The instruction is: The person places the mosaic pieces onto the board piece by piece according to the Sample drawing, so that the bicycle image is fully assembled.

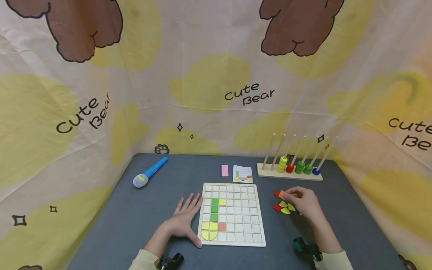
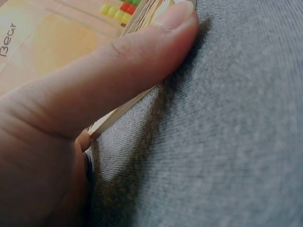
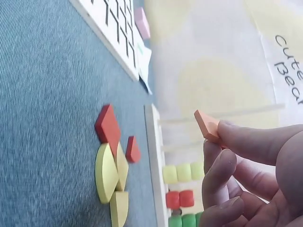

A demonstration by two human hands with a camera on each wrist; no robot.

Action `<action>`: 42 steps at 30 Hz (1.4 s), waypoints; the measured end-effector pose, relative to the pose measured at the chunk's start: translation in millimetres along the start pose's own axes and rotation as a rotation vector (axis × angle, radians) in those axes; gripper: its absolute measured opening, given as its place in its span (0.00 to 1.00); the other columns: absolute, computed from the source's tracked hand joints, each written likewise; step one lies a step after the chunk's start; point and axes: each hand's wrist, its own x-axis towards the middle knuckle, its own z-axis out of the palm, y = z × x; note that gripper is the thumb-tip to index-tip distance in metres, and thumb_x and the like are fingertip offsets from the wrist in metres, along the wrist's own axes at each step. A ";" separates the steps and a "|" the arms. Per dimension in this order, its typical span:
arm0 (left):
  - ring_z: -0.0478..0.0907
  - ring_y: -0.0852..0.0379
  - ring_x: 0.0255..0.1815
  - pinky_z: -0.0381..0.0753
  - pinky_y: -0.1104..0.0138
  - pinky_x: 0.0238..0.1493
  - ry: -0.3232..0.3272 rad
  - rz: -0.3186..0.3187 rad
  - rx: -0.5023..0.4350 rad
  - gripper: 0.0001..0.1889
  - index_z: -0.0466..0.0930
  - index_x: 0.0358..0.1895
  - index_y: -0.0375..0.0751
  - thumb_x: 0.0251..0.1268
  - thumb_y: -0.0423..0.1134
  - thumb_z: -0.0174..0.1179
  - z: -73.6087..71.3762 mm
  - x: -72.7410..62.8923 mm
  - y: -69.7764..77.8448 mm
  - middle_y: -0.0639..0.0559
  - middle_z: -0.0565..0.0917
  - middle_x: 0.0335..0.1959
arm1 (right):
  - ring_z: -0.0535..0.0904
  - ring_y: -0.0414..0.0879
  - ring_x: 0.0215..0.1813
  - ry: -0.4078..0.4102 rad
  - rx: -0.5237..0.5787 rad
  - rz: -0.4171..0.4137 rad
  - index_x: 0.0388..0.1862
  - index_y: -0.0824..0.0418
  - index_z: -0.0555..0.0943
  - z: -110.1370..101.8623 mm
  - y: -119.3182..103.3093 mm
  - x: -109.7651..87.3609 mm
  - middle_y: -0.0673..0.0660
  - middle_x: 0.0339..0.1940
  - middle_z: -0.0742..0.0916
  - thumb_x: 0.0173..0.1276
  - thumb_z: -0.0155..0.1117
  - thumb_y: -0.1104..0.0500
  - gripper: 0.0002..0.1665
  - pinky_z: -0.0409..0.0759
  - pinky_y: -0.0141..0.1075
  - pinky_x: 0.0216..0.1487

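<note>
My right hand [image 1: 303, 202] pinches an orange square tile [image 3: 207, 126] between thumb and forefinger, lifted over a small pile of pieces. In that pile lie red tiles [image 3: 108, 126] and yellow quarter-circle pieces [image 3: 106, 173]. A white grid board [image 1: 241, 217] lies in the middle of the table. On its left side are green squares [image 1: 214, 208], yellow quarter-circles [image 1: 209, 230], another yellow piece [image 1: 222, 202] and an orange square [image 1: 222, 226]. My left hand [image 1: 183, 221] rests with spread fingers along the board's left edge, its thumb [image 2: 142, 52] at the near left corner.
Behind the board are a pink block [image 1: 224, 171] and a small pattern card [image 1: 242, 174]. A wooden peg stand [image 1: 290, 173] with coloured beads stands at the back right. A blue toy microphone [image 1: 150, 172] lies at the back left. A printed cloth hangs behind the table.
</note>
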 end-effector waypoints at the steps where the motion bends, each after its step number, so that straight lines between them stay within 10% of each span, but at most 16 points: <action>1: 0.26 0.44 0.84 0.27 0.38 0.78 0.000 0.000 0.001 0.80 0.37 0.84 0.49 0.25 0.77 0.76 0.0 0.0 -0.1 0.48 0.36 0.85 | 0.79 0.50 0.37 -0.003 0.005 0.000 0.47 0.63 0.85 1.5 -1.7 0.0 0.56 0.37 0.88 0.68 0.71 0.44 0.23 0.78 0.36 0.34; 42: 0.27 0.42 0.84 0.26 0.38 0.77 -0.002 0.006 -0.010 0.80 0.38 0.84 0.47 0.27 0.73 0.78 -0.7 0.0 1.2 0.47 0.37 0.85 | 0.79 0.50 0.30 -0.100 0.115 -0.081 0.39 0.60 0.86 72.3 -44.9 -9.0 0.57 0.31 0.87 0.65 0.74 0.55 0.10 0.77 0.34 0.28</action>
